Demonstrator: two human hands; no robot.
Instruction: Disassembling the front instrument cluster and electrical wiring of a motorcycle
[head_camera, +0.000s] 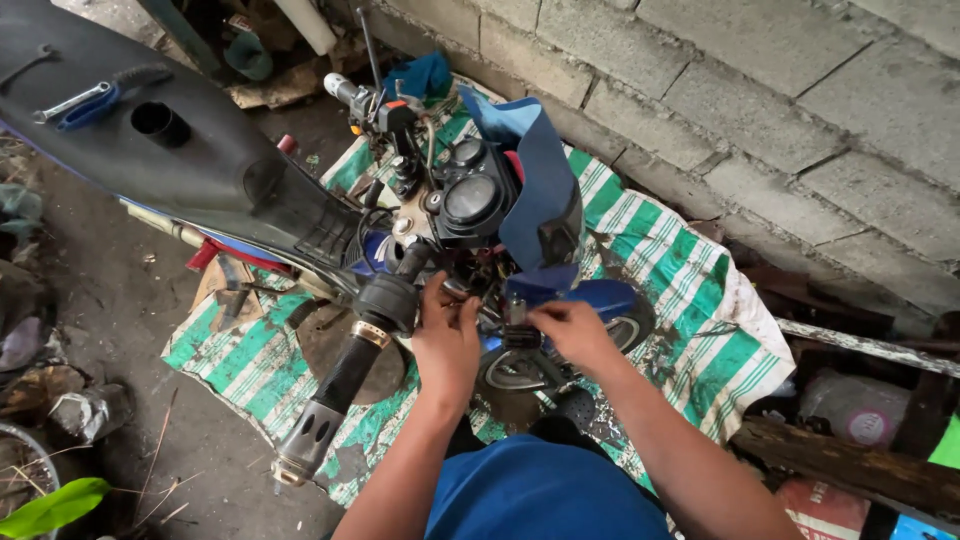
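Observation:
A small motorcycle stands on a green-and-white striped sheet, seen from above the handlebars. My left hand reaches in just below the black gauge cluster, its fingers pinched together on something small that I cannot make out. My right hand is beside it, fingers closed on a small dark part under the blue front cowl. The near handlebar grip points toward me, just left of my left hand. The front wheel shows below my hands.
A black seat carries a wrench and a blue-handled tool. A grey block wall rises at the right. Wooden planks and bags lie at lower right. Scrap and a green leaf clutter the dirt floor at left.

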